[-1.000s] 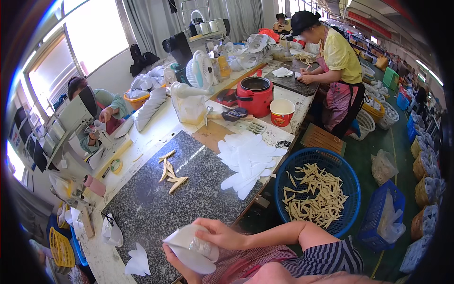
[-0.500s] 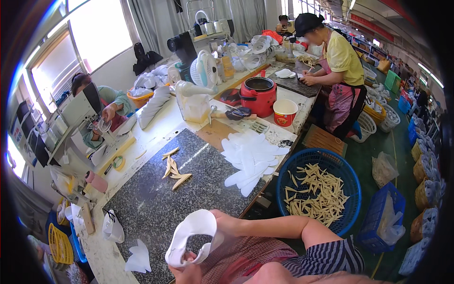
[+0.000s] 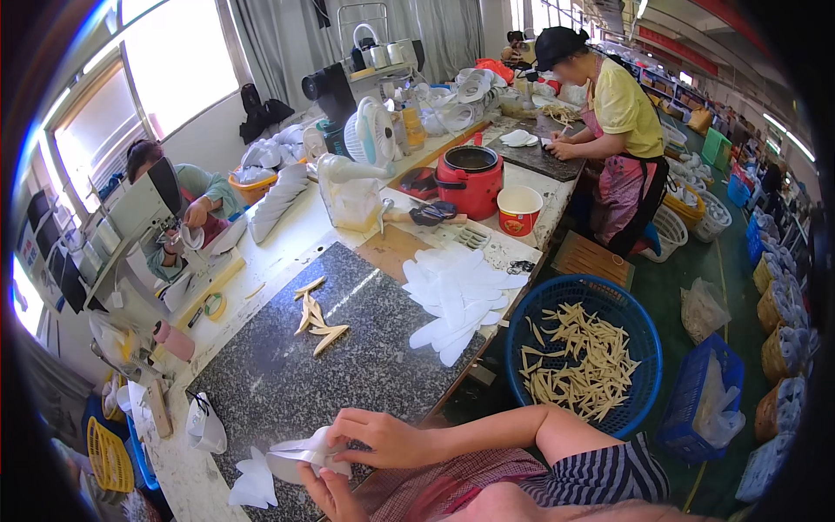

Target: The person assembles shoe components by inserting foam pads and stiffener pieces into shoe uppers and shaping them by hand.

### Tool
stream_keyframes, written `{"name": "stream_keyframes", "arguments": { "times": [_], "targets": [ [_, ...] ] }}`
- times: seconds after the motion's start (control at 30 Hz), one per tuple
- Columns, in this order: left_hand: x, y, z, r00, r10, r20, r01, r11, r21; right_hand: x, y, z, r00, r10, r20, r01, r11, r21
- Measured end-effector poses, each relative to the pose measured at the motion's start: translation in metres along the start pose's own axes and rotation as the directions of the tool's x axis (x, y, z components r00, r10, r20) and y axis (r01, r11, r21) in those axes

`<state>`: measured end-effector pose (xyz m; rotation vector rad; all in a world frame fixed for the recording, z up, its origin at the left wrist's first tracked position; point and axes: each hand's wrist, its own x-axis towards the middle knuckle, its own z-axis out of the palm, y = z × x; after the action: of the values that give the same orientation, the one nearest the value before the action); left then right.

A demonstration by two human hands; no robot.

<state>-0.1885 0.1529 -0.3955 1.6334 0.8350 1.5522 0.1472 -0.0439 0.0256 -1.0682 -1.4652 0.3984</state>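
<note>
The left hand point(image 3: 326, 491) lies partly hidden under the white fabric piece point(image 3: 304, 454), its forearm cut off.

So the stone slab point(image 3: 287, 383) sits on the long table point(image 3: 287, 235), with a few tan strips point(image 3: 315, 315) on its middle and a fan of fabric pieces point(image 3: 457, 296) at its right corner. Right of the table, on the floor, a round basket point(image 3: 584, 357) holds more strips. Behind the slab are a cooker pot point(image 3: 470, 178) and a cup point(image 3: 519, 210), and near my hands I think there's one more fabric piece point(image 3: 254, 480).
</note>
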Motion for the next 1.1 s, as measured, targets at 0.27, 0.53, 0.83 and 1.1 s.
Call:
{"name": "stream_keyframes", "arguments": {
  "times": [0.27, 0.53, 0.83, 1.1],
  "targets": [
    [0.116, 0.407, 0.229, 0.858, -0.281, 0.43, 0.29, 0.956, 0.046, -0.016, 0.019, -0.043, 0.971, 0.178, -0.159, -0.2, 0.97, -0.135],
    [0.147, 0.416, 0.215, 0.821, -0.397, 0.411, 0.424, 0.905, 0.027, -0.002, 0.049, -0.071, 0.84, 0.541, -0.036, -0.445, 0.725, 0.525],
    [0.164, 0.445, 0.204, 0.811, -0.438, 0.387, 0.582, 0.666, -0.466, 0.043, 0.036, -0.06, 0.87, 0.481, 0.112, -0.435, 0.64, 0.634],
    [0.121, 0.412, 0.191, 0.943, -0.187, 0.274, 0.297, 0.843, -0.448, 0.046, 0.062, -0.047, 0.936, 0.29, 0.2, -0.352, 0.749, 0.561]
  ]
}}
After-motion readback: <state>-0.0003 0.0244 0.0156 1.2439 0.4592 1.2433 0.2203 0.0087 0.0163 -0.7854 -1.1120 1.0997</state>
